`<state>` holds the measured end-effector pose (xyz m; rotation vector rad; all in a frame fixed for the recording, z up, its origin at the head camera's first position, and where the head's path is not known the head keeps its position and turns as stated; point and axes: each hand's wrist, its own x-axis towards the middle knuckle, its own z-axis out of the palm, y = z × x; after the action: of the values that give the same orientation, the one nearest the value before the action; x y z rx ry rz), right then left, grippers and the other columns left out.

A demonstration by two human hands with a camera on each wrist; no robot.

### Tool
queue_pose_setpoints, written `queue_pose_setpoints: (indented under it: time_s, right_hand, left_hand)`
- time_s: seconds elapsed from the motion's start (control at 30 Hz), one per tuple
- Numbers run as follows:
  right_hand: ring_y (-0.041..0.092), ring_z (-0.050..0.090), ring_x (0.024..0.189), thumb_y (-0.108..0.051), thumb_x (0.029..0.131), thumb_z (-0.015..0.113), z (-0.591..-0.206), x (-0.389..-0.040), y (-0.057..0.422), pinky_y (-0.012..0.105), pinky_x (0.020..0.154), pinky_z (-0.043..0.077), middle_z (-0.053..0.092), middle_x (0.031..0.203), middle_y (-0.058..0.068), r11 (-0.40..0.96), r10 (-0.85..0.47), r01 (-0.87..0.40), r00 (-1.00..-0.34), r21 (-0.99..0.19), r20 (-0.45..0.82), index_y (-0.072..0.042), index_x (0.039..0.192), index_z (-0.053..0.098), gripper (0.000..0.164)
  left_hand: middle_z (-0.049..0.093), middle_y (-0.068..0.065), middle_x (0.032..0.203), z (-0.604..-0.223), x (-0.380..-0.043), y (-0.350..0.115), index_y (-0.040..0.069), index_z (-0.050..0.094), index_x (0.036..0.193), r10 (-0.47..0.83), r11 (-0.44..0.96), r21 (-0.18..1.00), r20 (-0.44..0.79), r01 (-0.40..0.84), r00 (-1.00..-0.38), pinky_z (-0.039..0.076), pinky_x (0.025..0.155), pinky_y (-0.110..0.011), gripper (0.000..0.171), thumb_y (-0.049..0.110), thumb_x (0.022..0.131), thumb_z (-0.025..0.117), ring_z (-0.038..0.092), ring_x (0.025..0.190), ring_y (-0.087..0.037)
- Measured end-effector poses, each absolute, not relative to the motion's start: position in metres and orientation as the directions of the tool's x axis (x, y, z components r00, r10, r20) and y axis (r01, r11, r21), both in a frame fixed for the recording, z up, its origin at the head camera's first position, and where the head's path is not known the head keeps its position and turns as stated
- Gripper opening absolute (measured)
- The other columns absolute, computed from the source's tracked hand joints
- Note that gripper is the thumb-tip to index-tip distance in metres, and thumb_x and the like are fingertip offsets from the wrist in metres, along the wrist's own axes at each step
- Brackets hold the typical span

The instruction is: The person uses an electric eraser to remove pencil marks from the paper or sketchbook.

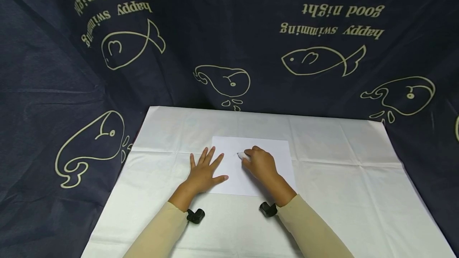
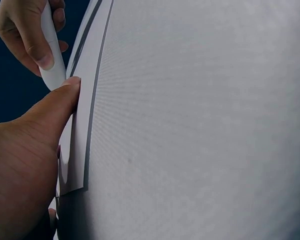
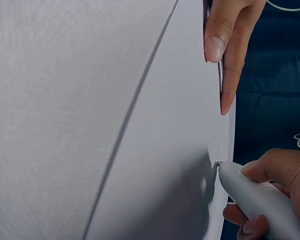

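Note:
A sheet of white paper lies flat on the cloth-covered table. My left hand is spread over its left edge, fingers apart and straight, with the thumb lying on the sheet. In my right hand I grip a thick white pen with a narrow metal tip. That tip meets the paper, or nearly so, in the right wrist view. A few faint marks show beside it. Part of the pen's body is hidden by my right fingers.
The white tablecloth has fold creases. A dark blue curtain with fish and whale drawings hangs behind and at the sides. Black wrist cameras sit at the cuffs of beige sleeves.

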<state>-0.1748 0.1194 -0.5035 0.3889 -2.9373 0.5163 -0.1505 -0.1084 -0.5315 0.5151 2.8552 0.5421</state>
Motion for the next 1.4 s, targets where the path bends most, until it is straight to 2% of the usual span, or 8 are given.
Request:
queue_pose_setpoints:
  time_s: [0.8,1.03,1.4]
  right_hand:
    - [0.033,0.073,0.083,-0.023,0.088,0.076,-0.5003,-0.1744,0.1216,0.046,0.071,0.058,0.074,0.098,0.013,0.912,-0.203,-0.255,-0.962,-0.323,0.185,-0.007,0.112,0.078,0.029]
    - [0.032,0.072,0.078,-0.021,0.086,0.077,-0.5018,-0.1741,0.1212,0.045,0.067,0.057,0.073,0.093,0.012,0.902,-0.21,-0.268,-0.957,-0.339,0.198,-0.007,0.11,0.078,0.028]
    - [0.029,0.072,0.08,-0.021,0.087,0.077,-0.5037,-0.1694,0.1152,0.044,0.071,0.058,0.073,0.093,0.01,0.892,-0.242,-0.276,-0.961,-0.359,0.136,-0.007,0.11,0.078,0.027]
  left_hand:
    - [0.009,-0.011,0.172,-0.5298,-0.1493,-0.1083,0.026,0.03,0.161,0.37,0.867,0.397,-0.109,0.301,-0.923,-0.005,0.117,-0.076,0.081,0.063,0.094,0.058,0.001,0.159,-0.037]
    - [0.009,-0.011,0.172,-0.5299,-0.1493,-0.1084,0.025,0.03,0.161,0.37,0.867,0.399,-0.112,0.3,-0.922,-0.005,0.117,-0.076,0.081,0.062,0.094,0.059,0.001,0.159,-0.037]
    - [0.009,-0.011,0.172,-0.5309,-0.1499,-0.1085,0.025,0.03,0.161,0.371,0.869,0.393,-0.112,0.302,-0.922,-0.005,0.117,-0.076,0.081,0.063,0.094,0.058,0.001,0.159,-0.037]
